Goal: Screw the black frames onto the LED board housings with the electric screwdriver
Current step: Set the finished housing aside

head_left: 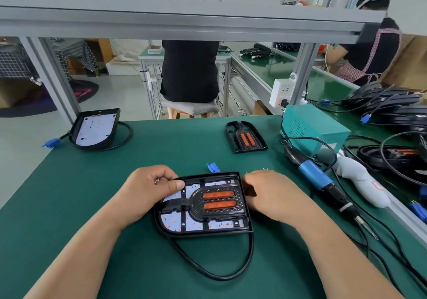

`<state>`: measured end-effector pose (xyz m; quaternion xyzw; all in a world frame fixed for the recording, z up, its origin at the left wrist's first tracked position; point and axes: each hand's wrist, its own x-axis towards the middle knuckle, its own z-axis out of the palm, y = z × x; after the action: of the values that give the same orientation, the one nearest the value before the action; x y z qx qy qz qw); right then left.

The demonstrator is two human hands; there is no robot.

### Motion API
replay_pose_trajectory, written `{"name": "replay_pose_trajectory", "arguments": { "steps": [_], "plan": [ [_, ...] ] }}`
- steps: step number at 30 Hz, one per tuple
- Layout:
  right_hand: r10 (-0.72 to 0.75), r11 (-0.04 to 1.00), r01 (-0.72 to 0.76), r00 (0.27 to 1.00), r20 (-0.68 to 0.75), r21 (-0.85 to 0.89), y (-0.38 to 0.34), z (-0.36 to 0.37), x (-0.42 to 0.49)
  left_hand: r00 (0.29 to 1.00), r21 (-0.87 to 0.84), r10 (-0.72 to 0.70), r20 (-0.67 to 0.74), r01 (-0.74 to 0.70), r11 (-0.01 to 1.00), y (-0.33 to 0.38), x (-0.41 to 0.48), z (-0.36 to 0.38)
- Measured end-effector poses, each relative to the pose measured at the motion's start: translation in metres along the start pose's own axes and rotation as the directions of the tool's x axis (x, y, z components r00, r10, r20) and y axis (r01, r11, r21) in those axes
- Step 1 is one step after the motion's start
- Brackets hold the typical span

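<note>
Screws (157, 179) seemingly pinched in the left hand (147, 189), which presses the black plastic frame (196, 207), may spill; right hand (270, 193) grips the black LED board housing (203, 233).

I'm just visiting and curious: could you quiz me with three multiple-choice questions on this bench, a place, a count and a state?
1. Where is the electric screwdriver? A hanging overhead; B on the table, right of the right hand; C on the teal box.
2. How many orange strips in the near frame? A one; B four; C two.
3. The far-left housing is: A bare, no frame; B framed; C stacked on another.
Answers: B, it lies untouched; C, two side by side; A, its board shows uncovered.
</note>
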<state>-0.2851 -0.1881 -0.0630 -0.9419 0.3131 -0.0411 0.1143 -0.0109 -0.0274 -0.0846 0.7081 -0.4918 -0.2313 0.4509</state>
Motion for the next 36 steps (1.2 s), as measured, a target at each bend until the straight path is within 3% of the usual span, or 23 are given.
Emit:
{"name": "replay_pose_trajectory", "arguments": {
  "steps": [6,10,15,19,21,27,32,36],
  "plan": [
    [0.037,0.999,-0.038,0.999,-0.014,-0.029,-0.003,0.0,0.001,0.999,-0.073,0.021,0.038,-0.018,0.997,0.002,-0.002,-0.001],
    [0.076,0.984,-0.05,0.986,-0.149,0.171,-0.003,-0.004,0.0,0.997,-0.128,0.028,0.077,-0.018,0.992,0.005,-0.004,-0.002],
    [0.072,0.83,-0.004,0.993,-0.099,0.557,-0.008,-0.008,0.001,0.994,-0.182,0.028,0.102,-0.009,0.983,0.009,-0.005,0.004],
    [0.04,0.546,-0.066,0.998,0.053,0.835,-0.017,-0.008,-0.001,0.996,-0.182,0.025,0.09,-0.008,0.983,0.009,-0.006,0.005],
    [-0.012,0.5,-0.083,0.995,0.103,0.862,-0.017,-0.007,-0.002,0.995,-0.15,0.018,0.095,-0.004,0.989,0.009,-0.006,0.006],
    [-0.231,0.49,-0.036,0.958,0.169,0.871,-0.016,-0.001,-0.003,0.996,-0.152,-0.02,0.082,0.032,0.988,0.008,-0.004,0.012],
    [-0.194,0.372,-0.059,0.971,0.141,0.926,-0.015,-0.002,-0.004,1.0,-0.143,-0.004,0.028,0.008,0.99,0.005,-0.002,0.009],
    [-0.12,0.34,-0.04,0.989,0.085,0.94,-0.007,-0.009,-0.009,0.995,-0.341,-0.088,-0.051,0.066,0.938,0.0,0.001,0.011]
  ]
}}
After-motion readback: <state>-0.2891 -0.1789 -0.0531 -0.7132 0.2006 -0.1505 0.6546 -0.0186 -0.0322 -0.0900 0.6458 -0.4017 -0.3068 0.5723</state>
